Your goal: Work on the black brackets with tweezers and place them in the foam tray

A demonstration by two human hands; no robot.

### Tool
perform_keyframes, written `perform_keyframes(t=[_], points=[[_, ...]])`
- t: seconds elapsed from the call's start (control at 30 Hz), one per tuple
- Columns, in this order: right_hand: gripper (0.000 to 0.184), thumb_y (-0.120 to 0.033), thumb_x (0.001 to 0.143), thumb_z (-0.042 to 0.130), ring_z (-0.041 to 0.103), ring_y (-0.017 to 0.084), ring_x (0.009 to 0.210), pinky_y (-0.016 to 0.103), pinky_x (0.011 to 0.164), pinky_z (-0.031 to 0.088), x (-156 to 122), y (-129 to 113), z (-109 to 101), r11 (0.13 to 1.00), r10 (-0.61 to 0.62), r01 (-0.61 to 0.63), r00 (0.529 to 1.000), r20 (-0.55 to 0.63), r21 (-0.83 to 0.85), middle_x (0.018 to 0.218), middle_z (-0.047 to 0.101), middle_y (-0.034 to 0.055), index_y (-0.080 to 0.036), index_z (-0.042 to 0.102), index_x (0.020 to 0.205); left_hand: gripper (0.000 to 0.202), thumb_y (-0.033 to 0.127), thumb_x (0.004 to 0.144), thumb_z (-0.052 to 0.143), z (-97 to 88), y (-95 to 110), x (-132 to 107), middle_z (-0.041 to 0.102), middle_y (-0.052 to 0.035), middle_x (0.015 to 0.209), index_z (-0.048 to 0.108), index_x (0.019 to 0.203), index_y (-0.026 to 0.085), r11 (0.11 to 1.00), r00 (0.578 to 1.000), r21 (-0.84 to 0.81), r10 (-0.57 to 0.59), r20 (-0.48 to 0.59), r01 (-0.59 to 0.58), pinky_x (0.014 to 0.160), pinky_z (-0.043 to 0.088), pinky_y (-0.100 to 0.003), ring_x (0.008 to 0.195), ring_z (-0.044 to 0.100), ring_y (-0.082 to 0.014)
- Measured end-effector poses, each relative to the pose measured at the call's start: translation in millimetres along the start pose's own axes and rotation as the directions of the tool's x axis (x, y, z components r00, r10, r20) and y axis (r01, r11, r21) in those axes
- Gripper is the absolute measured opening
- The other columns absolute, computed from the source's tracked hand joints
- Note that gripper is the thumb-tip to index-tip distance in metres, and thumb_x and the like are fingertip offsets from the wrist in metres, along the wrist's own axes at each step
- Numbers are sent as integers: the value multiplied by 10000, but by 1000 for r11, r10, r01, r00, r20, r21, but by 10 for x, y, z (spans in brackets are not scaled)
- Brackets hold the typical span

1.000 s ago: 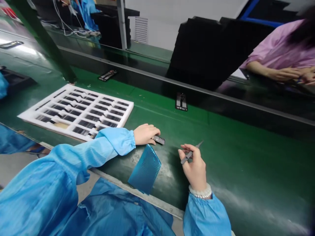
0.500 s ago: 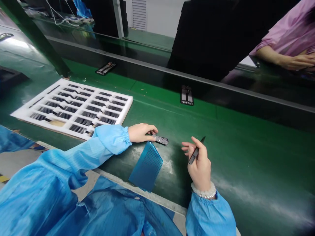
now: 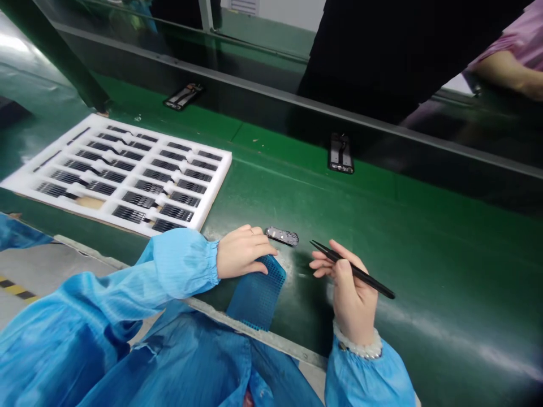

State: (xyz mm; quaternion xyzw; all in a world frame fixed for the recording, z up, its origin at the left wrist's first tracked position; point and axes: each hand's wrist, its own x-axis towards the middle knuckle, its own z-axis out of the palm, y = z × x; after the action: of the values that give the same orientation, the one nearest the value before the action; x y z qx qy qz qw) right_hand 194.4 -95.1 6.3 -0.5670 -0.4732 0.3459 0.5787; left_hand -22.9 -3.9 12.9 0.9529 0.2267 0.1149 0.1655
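Note:
My right hand (image 3: pixel 354 291) grips black tweezers (image 3: pixel 356 270), their tips pointing left. My left hand (image 3: pixel 244 252) lies over the top edge of a blue perforated sheet (image 3: pixel 254 299), thumb and fingers apart and touching it. The sheet lies at the front edge of the green bench. Just beyond my left fingertips, a small dark oblong electronic part (image 3: pixel 282 236) lies flat on the bench, touched by neither hand.
A white foam tray (image 3: pixel 220 169) with rows of dark flat parts stands at left. Two phone-like assemblies lie along the back, one left (image 3: pixel 183 96) and one right (image 3: pixel 340 153). A dark ledge runs behind. Across it shows another person's pink sleeve (image 3: pixel 517 42).
My left hand has let go of the small oblong part and moved onto the blue sheet. The tweezers have swung round in my right hand, so their tips now point left.

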Motion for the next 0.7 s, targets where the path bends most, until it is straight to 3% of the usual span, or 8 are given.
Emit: perform_keyframes(t=[0.13, 0.23, 0.3, 0.37, 0.5, 0.6, 0.7], points=[[286, -215, 925, 476, 688, 162, 790, 310, 654, 564, -106, -10, 83, 991, -72, 82, 993, 95, -110, 984, 709, 65, -250, 578, 1189, 264, 348, 826, 658, 31, 12, 0, 687, -17, 908, 630, 1042, 197, 988, 997, -137, -71, 6, 71, 750, 360, -272, 878, 582, -171], [299, -171, 882, 539, 671, 190, 918, 348, 797, 546, -121, -22, 164, 916, -190, 271, 942, 275, -295, 1021, 701, 65, -252, 588, 1166, 274, 320, 826, 660, 38, 60, 37, 689, -29, 971, 613, 1058, 182, 949, 990, -282, -140, 31, 143, 820, 405, -258, 923, 609, -169], [270, -170, 845, 596, 658, 195, 921, 339, 808, 535, -109, -38, 200, 868, -220, 349, 908, 356, -353, 985, 694, 61, -243, 604, 1104, 271, 278, 815, 671, 39, 94, 65, 684, -17, 1001, 600, 1059, 183, 891, 977, -403, -210, 50, 212, 826, 430, -233, 926, 624, -152], [211, -177, 832, 617, 653, 184, 884, 311, 781, 531, -102, -51, 208, 864, -200, 340, 908, 369, -370, 941, 681, 51, -236, 608, 1034, 276, 251, 796, 686, 32, 114, 86, 683, 9, 990, 599, 1052, 196, 813, 957, -511, -278, 82, 280, 766, 450, -198, 862, 635, -124], [125, -196, 848, 600, 650, 135, 751, 235, 682, 520, -120, -57, 174, 899, -80, 201, 949, 306, -390, 852, 674, 9, -236, 603, 966, 368, 284, 737, 735, 2, 109, 102, 679, 24, 880, 627, 1078, 198, 678, 932, -646, -321, 169, 351, 593, 437, -159, 603, 566, -70], [105, -221, 846, 606, 605, 96, 584, 189, 550, 486, -142, -55, 167, 912, -38, 138, 966, 257, -387, 725, 654, -27, -230, 603, 951, 351, 277, 761, 711, 1, 98, 95, 672, 25, 794, 649, 1096, 195, 632, 926, -691, -343, 157, 351, 551, 415, -148, 521, 492, -47], [96, -230, 851, 599, 586, 88, 539, 184, 518, 473, -153, -56, 178, 922, -14, 116, 963, 270, -369, 667, 630, -41, -230, 603, 947, 311, 260, 780, 687, 23, 96, 85, 691, 5, 859, 665, 1082, 192, 621, 931, -714, -344, 121, 323, 548, 412, -147, 522, 498, -42]])
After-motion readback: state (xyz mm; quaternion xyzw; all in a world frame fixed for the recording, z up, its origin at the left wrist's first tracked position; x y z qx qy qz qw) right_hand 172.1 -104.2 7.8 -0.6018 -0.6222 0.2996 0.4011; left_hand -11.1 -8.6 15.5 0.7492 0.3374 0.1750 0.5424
